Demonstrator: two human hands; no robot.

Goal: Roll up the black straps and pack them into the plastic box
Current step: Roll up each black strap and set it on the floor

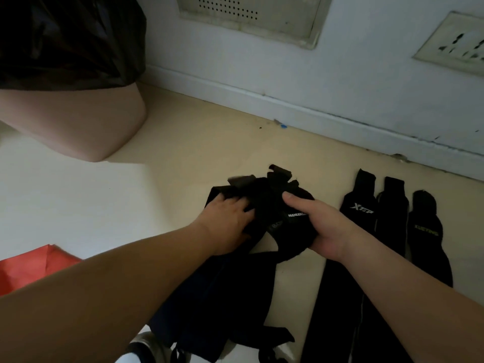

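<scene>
Both hands are in the tangled pile of black straps (264,197) on the floor (183,153). The left grip (227,224) has its fingers curled into the heap, and the right grip (323,231) holds a labelled strap with the thumb laid on top.

The risk, as I judge it, is the tangle. Pulling one strap free could drag its neighbours along, and a roll begun slack would likely spring loose. A sweep to the right could also disturb the three flat straps (391,210) just beside the pile (they lie side by side, ends toward the wall).

I cannot make out a plastic box; an orange-red thing (23,271) sits at the near left.

The floor is pale cream, smooth and dimly lit, and meets a white skirting board (288,106). The wall carries a perforated vent panel (248,11) and a socket plate (453,45). A pink bin (78,121) with a black liner (65,40) stands at the far left.
</scene>
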